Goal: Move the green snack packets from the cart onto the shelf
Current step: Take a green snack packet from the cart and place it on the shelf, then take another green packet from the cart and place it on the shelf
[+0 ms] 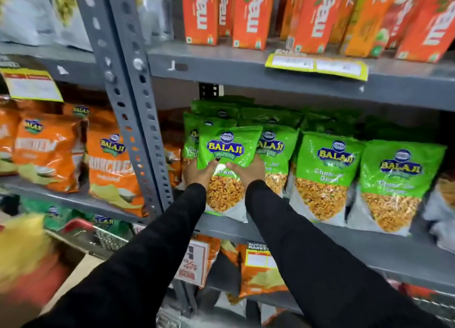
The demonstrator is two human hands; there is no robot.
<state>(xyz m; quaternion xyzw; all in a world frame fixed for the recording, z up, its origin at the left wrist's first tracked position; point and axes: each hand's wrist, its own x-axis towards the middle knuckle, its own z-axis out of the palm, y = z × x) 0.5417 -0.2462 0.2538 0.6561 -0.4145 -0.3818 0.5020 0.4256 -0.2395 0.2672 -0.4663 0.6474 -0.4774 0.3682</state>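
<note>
Both my hands hold one green snack packet point(227, 170) upright at the front of the grey middle shelf point(384, 251). My left hand point(197, 173) grips its left side and my right hand point(248, 171) its right side, thumbs on the front. The packet's bottom edge rests on or just above the shelf lip; I cannot tell which. Behind and to the right stand several more green packets point(327, 177) in rows. The cart point(98, 231), a wire basket with a red rim, shows at lower left with a green packet point(102, 220) inside.
A perforated grey upright post point(133, 110) stands just left of the packets. Orange snack bags point(110, 172) fill the left bay. Orange cartons point(251, 14) line the shelf above. A cardboard box point(73, 276) sits at lower left. Orange bags fill the shelf below.
</note>
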